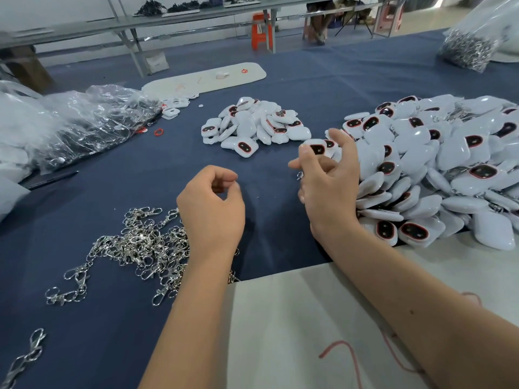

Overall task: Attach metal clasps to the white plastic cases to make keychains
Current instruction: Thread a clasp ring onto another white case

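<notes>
My right hand (327,186) is raised at the left edge of a big heap of white plastic cases (449,169) with red-rimmed black windows. Its fingers pinch one white case (316,148), and a bit of metal clasp (300,175) shows beside the palm. My left hand (213,209) hovers over the blue cloth with loosely curled fingers and nothing visible in it. Just below and left of it lies a tangle of silver metal clasps (140,245). A smaller pile of white cases (252,124) sits further back in the middle.
Crumpled clear plastic bags (84,122) lie at the left. A bag of metal clasps (471,49) stands at the far right. A white tray (205,78) lies behind the small pile. Stray clasps (28,357) lie near the front left. Beige paper (309,318) covers the table's near edge.
</notes>
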`<action>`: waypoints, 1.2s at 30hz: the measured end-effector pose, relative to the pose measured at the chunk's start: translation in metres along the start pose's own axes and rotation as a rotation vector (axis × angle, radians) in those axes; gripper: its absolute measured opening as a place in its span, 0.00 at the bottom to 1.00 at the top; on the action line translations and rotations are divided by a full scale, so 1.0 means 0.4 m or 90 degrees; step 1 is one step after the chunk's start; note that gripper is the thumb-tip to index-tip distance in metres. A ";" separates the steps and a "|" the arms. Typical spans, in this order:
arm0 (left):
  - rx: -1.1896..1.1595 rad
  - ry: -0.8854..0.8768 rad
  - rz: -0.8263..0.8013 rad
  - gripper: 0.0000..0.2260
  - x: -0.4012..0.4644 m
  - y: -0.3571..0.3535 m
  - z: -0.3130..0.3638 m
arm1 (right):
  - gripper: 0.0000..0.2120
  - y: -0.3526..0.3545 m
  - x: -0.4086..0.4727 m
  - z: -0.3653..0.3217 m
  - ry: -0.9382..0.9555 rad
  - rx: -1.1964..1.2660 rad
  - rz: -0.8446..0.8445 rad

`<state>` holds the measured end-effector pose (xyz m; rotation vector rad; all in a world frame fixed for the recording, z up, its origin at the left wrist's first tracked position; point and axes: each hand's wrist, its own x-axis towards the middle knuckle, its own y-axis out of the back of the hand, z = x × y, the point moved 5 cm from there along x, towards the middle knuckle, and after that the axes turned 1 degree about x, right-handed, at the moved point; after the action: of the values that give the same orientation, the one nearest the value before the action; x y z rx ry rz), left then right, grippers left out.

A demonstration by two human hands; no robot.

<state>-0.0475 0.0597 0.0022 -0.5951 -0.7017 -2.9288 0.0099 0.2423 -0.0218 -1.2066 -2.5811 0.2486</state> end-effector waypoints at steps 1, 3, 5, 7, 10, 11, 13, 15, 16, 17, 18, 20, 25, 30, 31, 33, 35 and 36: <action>0.029 0.009 0.009 0.06 0.001 0.005 -0.005 | 0.23 0.003 -0.001 -0.003 0.011 -0.009 0.012; 0.125 0.026 -0.001 0.06 0.003 0.010 -0.019 | 0.29 0.002 -0.006 -0.009 0.048 -0.059 0.008; 0.242 0.051 -0.029 0.07 0.003 0.008 -0.032 | 0.29 -0.020 -0.019 -0.016 0.115 -0.184 -0.059; 0.325 0.086 -0.045 0.07 0.002 0.009 -0.037 | 0.28 -0.057 -0.038 -0.019 0.178 -0.316 -0.164; 0.359 0.118 -0.068 0.06 -0.004 0.009 -0.035 | 0.27 -0.096 -0.064 -0.017 0.257 -0.465 -0.293; 0.355 0.121 -0.073 0.06 -0.004 0.010 -0.037 | 0.27 -0.106 -0.071 -0.014 0.282 -0.516 -0.318; 0.343 0.117 -0.076 0.06 0.002 0.015 -0.043 | 0.27 -0.125 -0.082 -0.006 0.317 -0.613 -0.347; 0.313 0.109 -0.086 0.08 0.017 0.022 -0.055 | 0.28 -0.151 -0.092 0.002 0.330 -0.701 -0.383; 0.282 0.110 -0.098 0.09 0.024 0.025 -0.063 | 0.29 -0.163 -0.096 0.007 0.337 -0.741 -0.404; 0.238 0.121 -0.113 0.11 0.030 0.029 -0.070 | 0.31 -0.174 -0.096 0.011 0.341 -0.774 -0.420; 0.191 0.133 -0.129 0.12 0.036 0.035 -0.076 | 0.31 -0.184 -0.093 0.015 0.340 -0.801 -0.424; 0.121 0.139 -0.158 0.14 0.047 0.047 -0.087 | 0.30 -0.204 -0.076 0.024 0.331 -0.859 -0.407; 0.112 0.117 -0.218 0.09 0.058 0.066 -0.091 | 0.29 -0.262 -0.005 0.058 0.319 -0.933 -0.382; 0.160 0.088 -0.298 0.10 0.054 0.071 -0.081 | 0.35 -0.305 0.051 0.090 0.285 -0.934 -0.440; 0.169 0.085 -0.311 0.11 0.053 0.072 -0.079 | 0.36 -0.310 0.055 0.097 0.272 -0.940 -0.467; 0.180 0.093 -0.312 0.11 0.051 0.075 -0.080 | 0.35 -0.309 0.058 0.105 0.249 -0.940 -0.511; 0.196 0.099 -0.313 0.09 0.047 0.073 -0.078 | 0.30 -0.299 0.055 0.098 0.261 -0.913 -0.492; 0.206 0.095 -0.313 0.09 0.046 0.071 -0.077 | 0.27 -0.293 0.053 0.089 0.285 -0.886 -0.459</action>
<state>-0.0711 0.0206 -0.0039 -0.1883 -1.4417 -3.1180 -0.0992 0.1826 -0.0199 -0.3159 -2.3636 -1.9111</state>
